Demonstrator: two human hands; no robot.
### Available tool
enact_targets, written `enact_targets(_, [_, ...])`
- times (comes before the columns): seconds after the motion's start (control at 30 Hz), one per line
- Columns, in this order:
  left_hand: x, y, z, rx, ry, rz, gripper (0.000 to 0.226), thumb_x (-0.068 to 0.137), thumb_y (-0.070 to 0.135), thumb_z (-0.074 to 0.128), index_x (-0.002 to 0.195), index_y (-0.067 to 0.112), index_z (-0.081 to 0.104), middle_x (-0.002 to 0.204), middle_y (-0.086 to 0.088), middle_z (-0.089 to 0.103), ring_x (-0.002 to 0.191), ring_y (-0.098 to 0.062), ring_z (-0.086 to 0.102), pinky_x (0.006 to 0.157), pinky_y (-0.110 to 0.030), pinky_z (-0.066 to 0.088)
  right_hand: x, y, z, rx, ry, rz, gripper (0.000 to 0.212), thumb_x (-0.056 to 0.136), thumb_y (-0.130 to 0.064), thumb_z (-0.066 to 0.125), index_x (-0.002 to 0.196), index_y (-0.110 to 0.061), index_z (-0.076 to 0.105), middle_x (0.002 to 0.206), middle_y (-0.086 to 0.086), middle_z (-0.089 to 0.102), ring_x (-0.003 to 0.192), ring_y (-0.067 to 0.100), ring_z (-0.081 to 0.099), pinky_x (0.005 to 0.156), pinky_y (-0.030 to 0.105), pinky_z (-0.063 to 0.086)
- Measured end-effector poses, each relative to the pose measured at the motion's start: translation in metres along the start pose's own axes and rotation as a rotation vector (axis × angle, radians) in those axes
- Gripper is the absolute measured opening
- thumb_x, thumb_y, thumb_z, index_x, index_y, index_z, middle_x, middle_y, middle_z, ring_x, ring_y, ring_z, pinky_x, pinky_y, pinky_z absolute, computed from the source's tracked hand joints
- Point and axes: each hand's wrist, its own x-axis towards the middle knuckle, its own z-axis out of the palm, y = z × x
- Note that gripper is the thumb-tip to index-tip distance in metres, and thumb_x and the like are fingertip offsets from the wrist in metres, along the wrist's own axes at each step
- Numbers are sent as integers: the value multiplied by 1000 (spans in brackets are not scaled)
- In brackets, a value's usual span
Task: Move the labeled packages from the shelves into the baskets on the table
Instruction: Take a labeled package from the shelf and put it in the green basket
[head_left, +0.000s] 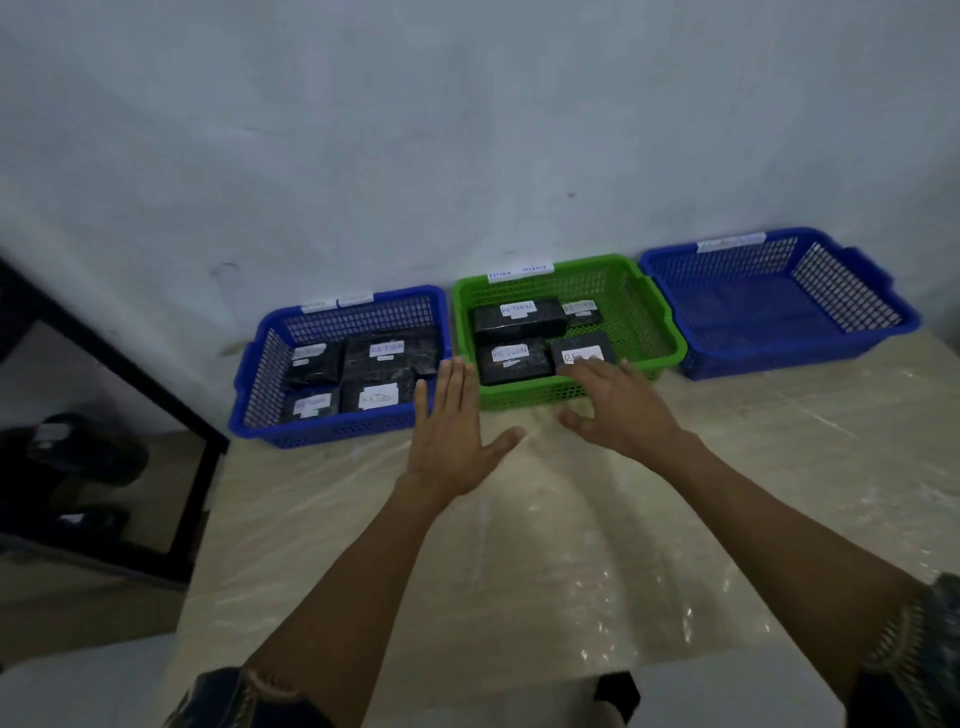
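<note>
Three baskets stand along the wall on the table. The left blue basket (260, 384) holds several black packages with white labels, one of them (387, 358) marked RETURN. The green basket (670, 332) in the middle also holds several labeled black packages, such as one (517, 317) at its back. The right blue basket (779, 358) has no packages in it. My left hand (449, 431) hovers flat with straight fingers between the left blue and green baskets. My right hand (618, 410) is spread over the green basket's front edge, its fingertips by a labeled package (582, 351). Neither hand holds anything.
The table (519, 545) is covered with clear plastic sheeting. A black shelf frame (156, 395) stands at the left, with dark packages (88, 447) on its lower levels. A pale wall (467, 156) runs right behind the baskets.
</note>
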Motion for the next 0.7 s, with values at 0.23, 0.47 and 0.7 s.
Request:
enact_targets(0.23, [-102,-43,-49,45,29,1,97,87,71,33,149,11,-13,159,-5,-17,144,-18,-21,117,-45,-13,-70,-97,-20,-22,68,-29,66,85,-50,58,140,-19,39,147,5,40,138,19,32,112,41,19])
enact_targets(0.47, [-183,-85,-93,53,126,-77,98,87,72,33,150,10,-10,159,-5,-15,144,-18,-20,114,-42,-16,-105,-185,-45,-3,119,-164,67,85,-51,58,142,-22,37,149,3,38,139,18,30,112,40,20])
enact_targets(0.7, [-274,-145,-122,76,187,-184,95,88,65,40,151,11,-7,160,-5,-11,146,-17,-15,116,-43,-12,-130,-275,-33,53,147,-254,69,83,-52,60,142,-22,37,148,4,38,136,20,33,111,40,22])
